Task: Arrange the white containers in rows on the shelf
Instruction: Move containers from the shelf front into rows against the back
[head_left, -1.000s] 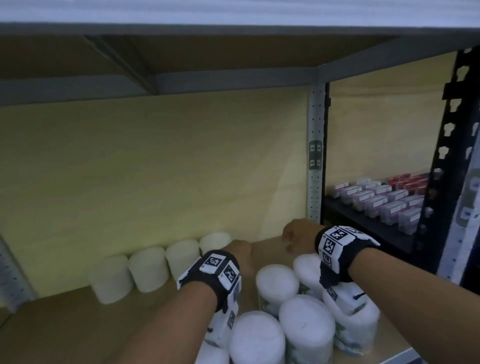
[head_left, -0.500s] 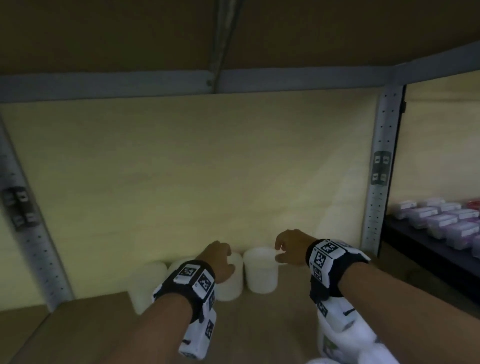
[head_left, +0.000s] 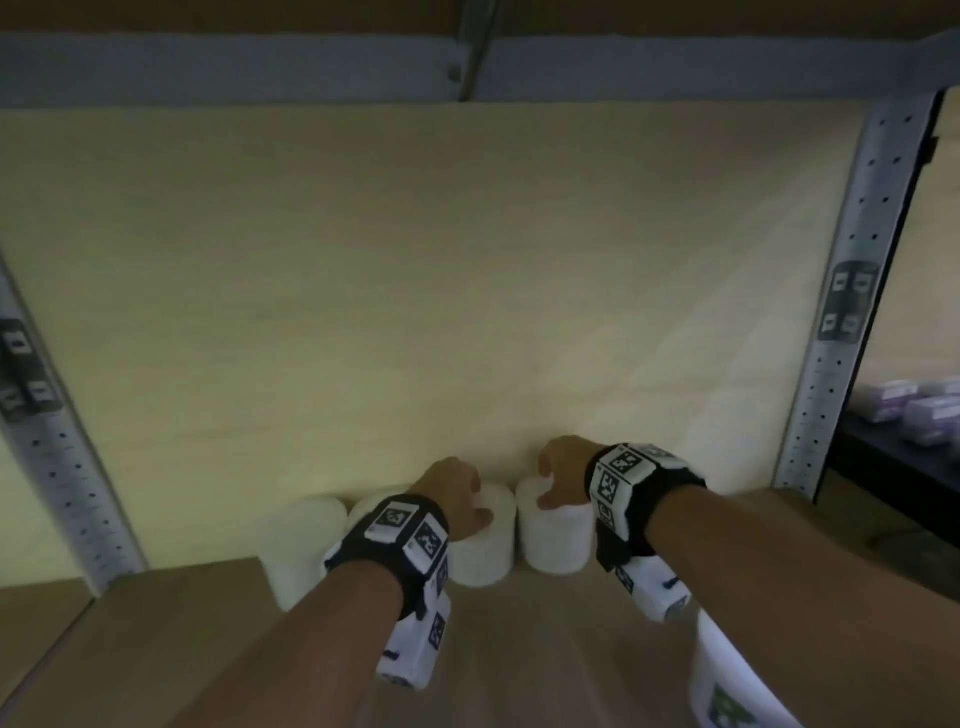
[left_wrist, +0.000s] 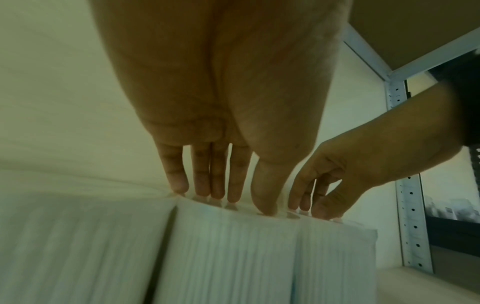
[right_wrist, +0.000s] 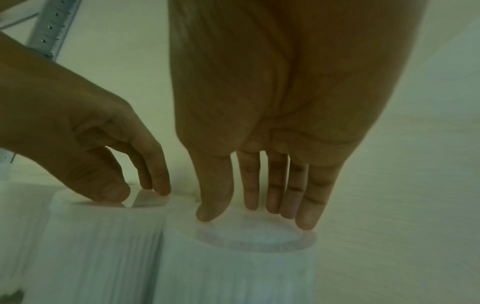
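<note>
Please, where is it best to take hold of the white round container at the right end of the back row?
Probably by its round top rim, coming from above: the white cylindrical container stands upright against the wall with a neighbour close on its left, so only top and front are free. The right hand already rests there.

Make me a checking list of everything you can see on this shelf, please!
Surface: brown shelf board, pale back panel behind it.
Job's things: four white containers stand in a row at the back; the rightmost container and its neighbour stand close together. A labelled container waits at the front right.
Clutter: nothing seen.
Grips: left hand rests fingertips on the neighbour's top; right hand rests fingertips on the rightmost container's top. Neither is curled round anything.
Cables: nothing seen.
Surroundings: grey perforated posts; small purple-labelled boxes on the next shelf.
</note>
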